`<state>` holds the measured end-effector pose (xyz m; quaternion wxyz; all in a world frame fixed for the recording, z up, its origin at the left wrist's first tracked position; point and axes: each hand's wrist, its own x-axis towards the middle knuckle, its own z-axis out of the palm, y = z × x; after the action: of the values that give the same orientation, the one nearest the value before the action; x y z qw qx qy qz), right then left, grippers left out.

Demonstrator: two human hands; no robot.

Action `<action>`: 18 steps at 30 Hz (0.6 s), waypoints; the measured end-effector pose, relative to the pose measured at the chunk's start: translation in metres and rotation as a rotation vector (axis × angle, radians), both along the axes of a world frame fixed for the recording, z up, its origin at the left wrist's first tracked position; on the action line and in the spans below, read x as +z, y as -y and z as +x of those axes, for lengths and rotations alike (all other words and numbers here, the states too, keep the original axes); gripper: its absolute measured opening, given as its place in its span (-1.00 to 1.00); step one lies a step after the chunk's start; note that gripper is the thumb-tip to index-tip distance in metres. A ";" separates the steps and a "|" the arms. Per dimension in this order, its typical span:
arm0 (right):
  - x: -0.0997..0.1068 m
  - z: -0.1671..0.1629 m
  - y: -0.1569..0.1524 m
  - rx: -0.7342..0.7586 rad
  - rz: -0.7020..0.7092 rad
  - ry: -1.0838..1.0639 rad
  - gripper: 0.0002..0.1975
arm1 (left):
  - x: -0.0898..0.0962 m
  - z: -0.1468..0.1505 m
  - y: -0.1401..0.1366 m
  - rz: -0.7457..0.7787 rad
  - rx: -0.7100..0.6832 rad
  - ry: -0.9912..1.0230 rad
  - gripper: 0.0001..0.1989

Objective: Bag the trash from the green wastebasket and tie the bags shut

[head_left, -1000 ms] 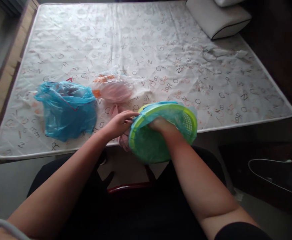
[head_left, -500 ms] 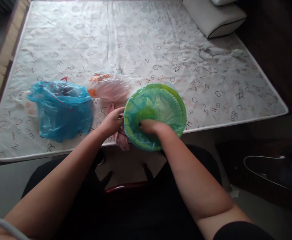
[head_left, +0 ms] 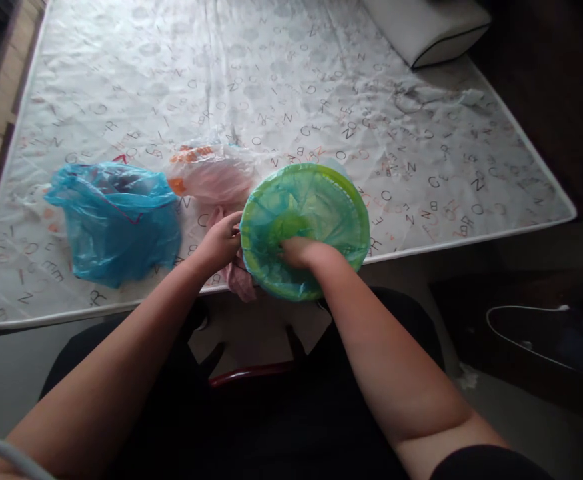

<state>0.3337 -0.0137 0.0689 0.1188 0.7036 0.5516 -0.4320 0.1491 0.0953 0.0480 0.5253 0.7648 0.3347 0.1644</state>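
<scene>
A green plastic basket (head_left: 362, 200) with a slotted wall stands at the mattress's front edge, its mouth tilted toward me. A thin, translucent blue-green bag (head_left: 316, 203) lines it and folds over the rim. My left hand (head_left: 221, 240) grips the basket's left side from outside, its fingertips partly hidden. Deep inside the mouth, my right hand (head_left: 298, 253) presses down on the liner with curled fingers; what they hold, if anything, is hidden. Beside my left hand lies a crumpled pink cloth (head_left: 241, 280), hanging a little over the edge.
A blue plastic bag (head_left: 124, 233) stands at the left on the letter-printed mattress (head_left: 271, 73). Behind my left hand sits a clear bag (head_left: 214, 175) with orange print. A white cushion-like block (head_left: 431, 33) rests at the back right. A white cable (head_left: 521, 308) runs at the right.
The basket, my left hand and the bags appear slightly further left, as the view shifts a little. My right hand stays inside the basket.
</scene>
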 end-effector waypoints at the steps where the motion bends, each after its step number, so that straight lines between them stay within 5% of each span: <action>1: -0.001 0.000 -0.001 -0.002 0.002 -0.002 -0.60 | 0.000 0.000 0.000 0.003 -0.001 0.002 -0.65; 18: -0.015 0.004 -0.002 -0.075 0.116 -0.076 -0.52 | -0.002 0.001 0.002 -0.025 0.006 0.031 -0.68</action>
<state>0.3373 -0.0120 0.0535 0.0406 0.7124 0.5532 -0.4299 0.1497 0.0931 0.0461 0.5395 0.7546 0.3306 0.1737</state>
